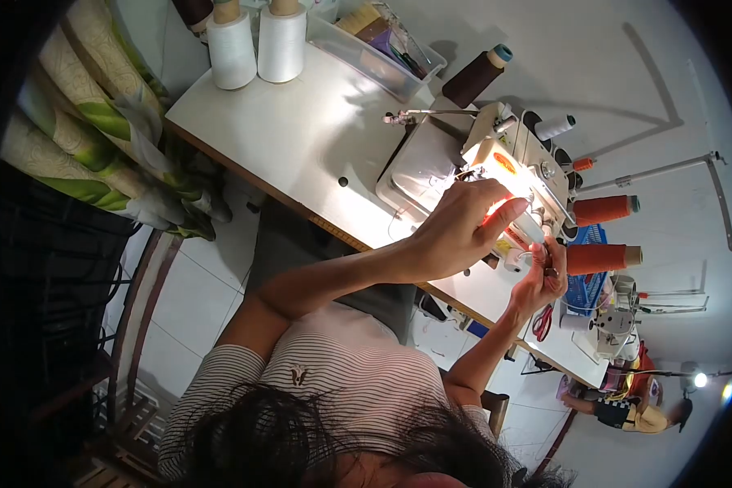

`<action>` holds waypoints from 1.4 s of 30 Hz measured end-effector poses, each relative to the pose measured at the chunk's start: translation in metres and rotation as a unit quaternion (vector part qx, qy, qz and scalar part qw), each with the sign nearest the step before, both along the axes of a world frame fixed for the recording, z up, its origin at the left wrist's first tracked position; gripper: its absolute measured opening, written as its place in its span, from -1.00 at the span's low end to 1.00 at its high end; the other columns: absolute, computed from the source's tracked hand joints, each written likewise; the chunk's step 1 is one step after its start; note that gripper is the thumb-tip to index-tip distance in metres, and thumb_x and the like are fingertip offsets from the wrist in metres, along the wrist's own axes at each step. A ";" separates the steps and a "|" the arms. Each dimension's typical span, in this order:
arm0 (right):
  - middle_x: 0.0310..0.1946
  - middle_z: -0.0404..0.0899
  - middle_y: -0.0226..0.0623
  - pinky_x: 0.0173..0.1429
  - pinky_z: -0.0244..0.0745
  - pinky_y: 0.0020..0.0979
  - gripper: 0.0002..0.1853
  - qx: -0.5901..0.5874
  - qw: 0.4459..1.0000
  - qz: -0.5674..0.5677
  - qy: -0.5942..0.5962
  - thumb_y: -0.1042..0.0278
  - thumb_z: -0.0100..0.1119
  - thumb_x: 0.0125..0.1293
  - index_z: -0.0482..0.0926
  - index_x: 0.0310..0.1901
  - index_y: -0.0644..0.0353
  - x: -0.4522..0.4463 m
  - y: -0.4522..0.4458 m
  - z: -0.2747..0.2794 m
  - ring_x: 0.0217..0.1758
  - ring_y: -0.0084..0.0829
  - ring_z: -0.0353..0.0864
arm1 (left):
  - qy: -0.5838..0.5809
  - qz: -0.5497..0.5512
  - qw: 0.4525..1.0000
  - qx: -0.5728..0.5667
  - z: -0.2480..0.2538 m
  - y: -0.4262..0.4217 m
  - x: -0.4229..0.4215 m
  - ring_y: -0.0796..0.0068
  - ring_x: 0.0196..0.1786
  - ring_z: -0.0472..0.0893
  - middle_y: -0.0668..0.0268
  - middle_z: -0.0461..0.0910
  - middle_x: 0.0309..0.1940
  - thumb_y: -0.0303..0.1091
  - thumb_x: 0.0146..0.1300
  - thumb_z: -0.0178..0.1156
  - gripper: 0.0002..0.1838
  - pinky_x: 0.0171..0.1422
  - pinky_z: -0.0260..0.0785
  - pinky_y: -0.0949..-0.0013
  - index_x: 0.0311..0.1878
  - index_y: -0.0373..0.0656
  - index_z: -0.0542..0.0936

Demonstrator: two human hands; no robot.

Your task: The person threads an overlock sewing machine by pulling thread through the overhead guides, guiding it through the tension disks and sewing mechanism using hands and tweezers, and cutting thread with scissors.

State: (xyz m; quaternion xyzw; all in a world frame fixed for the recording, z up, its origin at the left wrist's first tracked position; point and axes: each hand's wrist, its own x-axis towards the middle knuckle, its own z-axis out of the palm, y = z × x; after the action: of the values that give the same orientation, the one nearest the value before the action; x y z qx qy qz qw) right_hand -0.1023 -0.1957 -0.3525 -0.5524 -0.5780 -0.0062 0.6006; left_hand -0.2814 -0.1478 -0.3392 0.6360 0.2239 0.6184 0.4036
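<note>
A white sewing machine [537, 175] with an orange label stands on the white table, its head brightly lit. My left hand [468, 220] is raised in front of the machine head, thumb stretched out apart from the bent fingers. The far fingertips are partly lost in the glare, and nothing shows clearly between them. To its right, my right hand [543, 275] is beside the machine's right end with thumb and fingers brought together. What they pinch, if anything, is too small to make out.
White thread cones [281, 45] and a clear plastic box [374, 61] stand on the table [276, 122]. Orange cones [598, 259], a blue basket [587, 285] and red-handled scissors [542, 323] lie to the right. Patterned curtains [98, 122] hang left. Another person [634, 413] is farther right.
</note>
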 end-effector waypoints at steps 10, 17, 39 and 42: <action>-0.32 0.53 -0.45 -0.52 0.08 -0.66 -0.78 -0.030 0.992 -0.066 -0.104 0.56 0.20 0.14 0.60 -0.14 0.24 -0.008 -0.007 0.004 -0.55 -0.78 0.21 | 0.072 0.101 0.986 -0.112 -0.029 0.047 -0.061 0.72 -0.40 0.45 0.39 0.53 -0.44 -0.45 0.20 0.20 -0.87 -0.33 0.31 0.63 -0.22 -0.29 0.59; -0.28 0.52 -0.33 -0.63 -0.01 -0.61 -0.81 0.124 0.959 -0.134 -0.215 0.54 0.18 0.15 0.57 -0.17 0.26 -0.030 -0.021 -0.011 -0.61 -0.68 0.17 | 0.136 0.216 0.958 0.132 -0.081 0.066 -0.015 0.31 -0.25 0.46 0.32 0.51 -0.44 -0.46 -0.06 0.28 -0.89 -0.03 0.28 0.30 -0.40 -0.16 0.60; -0.22 0.59 -0.19 -0.42 0.43 -0.42 -0.50 -0.024 0.932 0.143 -0.333 0.67 0.14 -0.18 0.58 -0.06 0.22 -0.095 0.006 -0.043 -0.48 -0.36 0.55 | 0.251 0.167 0.945 0.128 -0.071 -0.011 -0.081 0.30 -0.13 0.42 0.34 0.50 -0.40 -0.46 -0.01 0.29 -0.91 -0.05 0.32 0.31 -0.38 -0.18 0.61; -0.39 0.55 -0.20 -0.39 0.43 -0.43 -0.62 -0.031 0.949 0.123 -0.288 0.76 0.11 -0.10 0.57 -0.17 0.27 -0.097 0.001 -0.044 -0.45 -0.33 0.57 | 0.243 0.154 0.952 0.108 -0.070 -0.015 -0.085 0.30 -0.14 0.43 0.34 0.52 -0.39 -0.47 -0.01 0.29 -0.89 -0.04 0.32 0.32 -0.35 -0.18 0.62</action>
State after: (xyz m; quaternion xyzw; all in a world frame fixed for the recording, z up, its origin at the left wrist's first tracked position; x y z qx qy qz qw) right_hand -0.1990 -0.1944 -0.3966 -0.4701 -0.7900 -0.0729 0.3868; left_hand -0.3663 -0.1628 -0.4091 0.7647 0.3427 0.5199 0.1658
